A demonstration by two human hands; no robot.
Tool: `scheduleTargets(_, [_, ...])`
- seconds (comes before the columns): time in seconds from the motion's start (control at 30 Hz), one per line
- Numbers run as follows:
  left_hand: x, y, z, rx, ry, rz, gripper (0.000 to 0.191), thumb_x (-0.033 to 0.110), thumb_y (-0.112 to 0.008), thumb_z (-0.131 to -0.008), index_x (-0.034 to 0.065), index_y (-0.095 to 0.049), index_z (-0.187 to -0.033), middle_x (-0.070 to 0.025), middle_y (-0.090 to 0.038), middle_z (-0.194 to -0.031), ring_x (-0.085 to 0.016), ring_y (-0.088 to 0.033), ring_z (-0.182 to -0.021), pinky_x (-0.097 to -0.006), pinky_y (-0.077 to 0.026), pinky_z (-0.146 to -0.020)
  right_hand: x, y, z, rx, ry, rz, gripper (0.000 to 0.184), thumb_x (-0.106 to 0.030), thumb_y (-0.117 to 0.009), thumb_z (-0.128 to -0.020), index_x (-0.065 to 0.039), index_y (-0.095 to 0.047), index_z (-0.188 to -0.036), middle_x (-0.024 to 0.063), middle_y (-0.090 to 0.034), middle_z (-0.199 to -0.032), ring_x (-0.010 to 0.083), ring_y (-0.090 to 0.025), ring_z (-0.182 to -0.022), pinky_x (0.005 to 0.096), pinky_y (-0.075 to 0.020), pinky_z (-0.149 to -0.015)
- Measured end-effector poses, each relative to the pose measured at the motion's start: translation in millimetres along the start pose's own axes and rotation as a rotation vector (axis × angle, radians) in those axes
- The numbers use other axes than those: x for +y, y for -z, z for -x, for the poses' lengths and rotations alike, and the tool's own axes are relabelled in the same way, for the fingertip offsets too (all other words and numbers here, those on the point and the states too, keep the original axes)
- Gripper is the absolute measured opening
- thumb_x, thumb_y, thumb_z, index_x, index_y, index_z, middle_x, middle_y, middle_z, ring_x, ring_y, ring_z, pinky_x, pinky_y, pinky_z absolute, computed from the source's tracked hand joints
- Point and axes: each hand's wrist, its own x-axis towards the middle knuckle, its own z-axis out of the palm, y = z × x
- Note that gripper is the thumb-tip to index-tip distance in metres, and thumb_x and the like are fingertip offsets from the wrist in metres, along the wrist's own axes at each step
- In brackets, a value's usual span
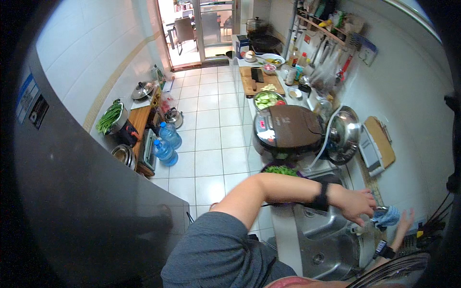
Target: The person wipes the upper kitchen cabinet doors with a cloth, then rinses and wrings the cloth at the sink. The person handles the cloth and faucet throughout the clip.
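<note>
My left hand reaches over the double-bowl steel sink, its fingers curved close to a metal fitting at the wall side. Whether they grip anything cannot be made out. A blue cloth is bunched at that fitting, between my two hands. On the far side of the cloth, my right hand is raised with its fingers apart and nothing visible in it. Below the left hand, a pale tap part stands at the sink's back edge.
Left of the sink are a bowl of cut greens and a brown rice cooker with a white cord. A cleaver lies on a wooden chopping board. Opposite stand a grey refrigerator and blue water bottles on the floor.
</note>
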Motion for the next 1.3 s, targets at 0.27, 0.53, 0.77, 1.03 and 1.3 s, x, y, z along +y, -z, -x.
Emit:
scheduleTargets(0.27, [5,217,359,0.227,0.924,-0.185,0.037,0.029,-0.055,-0.082,0.0038,-0.051,-0.108,-0.0157,-0.052,-0.108,-0.032,-0.049,-0.101,-0.0369,-0.039,-0.088,-419,112,39,0.085,0.524,-0.476,0.037,-0.025,-0.041,-0.089,-0.006,-0.045,-0.121,0.009,-0.045,-0.123,0.0171,-0.048,-0.106,0.0334,-0.036,-0.092])
scheduleTargets(0.53, [21,288,557,0.182,1.527,-0.249,0.049,0.041,-0.05,-0.082,0.0037,-0.048,-0.114,-0.0208,-0.055,-0.104,-0.035,-0.051,-0.098,-0.0409,-0.041,-0.084,-794,11,119,-0.676,1.101,-0.717,0.031,-0.019,-0.058,-0.079,-0.003,-0.052,-0.105,0.0113,-0.05,-0.101,0.0202,-0.057,-0.081,0.0314,-0.0479,-0.069])
scheduleTargets(0.77, [19,340,635,0.361,1.674,-0.287,0.049,0.038,-0.054,-0.081,0.0012,-0.047,-0.114,-0.0238,-0.054,-0.104,-0.037,-0.052,-0.097,-0.0392,-0.042,-0.083,-932,-94,126,-1.043,1.28,-0.595,0.038,-0.028,-0.053,-0.084,-0.005,-0.049,-0.113,0.0134,-0.057,-0.099,0.0226,-0.057,-0.089,0.029,-0.0456,-0.076])
scheduleTargets(1.03, [-28,407,722,0.445,1.841,-0.329,0.049,0.037,-0.054,-0.081,0.0009,-0.047,-0.114,-0.0223,-0.053,-0.107,-0.034,-0.051,-0.1,-0.0378,-0.042,-0.085,-1009,-322,152,-1.19,0.952,-0.563,0.043,-0.038,-0.044,-0.087,-0.001,-0.051,-0.108,0.0168,-0.062,-0.085,0.0254,-0.06,-0.081,0.0344,-0.0459,-0.073])
scheduleTargets(1.3, [-74,472,807,0.611,1.924,-0.35,0.05,0.036,-0.053,-0.081,-0.0011,-0.047,-0.114,-0.0216,-0.054,-0.106,-0.034,-0.052,-0.098,-0.0378,-0.042,-0.083,-1117,-383,59,-1.456,0.81,-1.005,0.043,-0.031,-0.05,-0.086,-0.002,-0.046,-0.118,0.0109,-0.06,-0.091,0.0152,-0.056,-0.082,0.0246,-0.0431,-0.074])
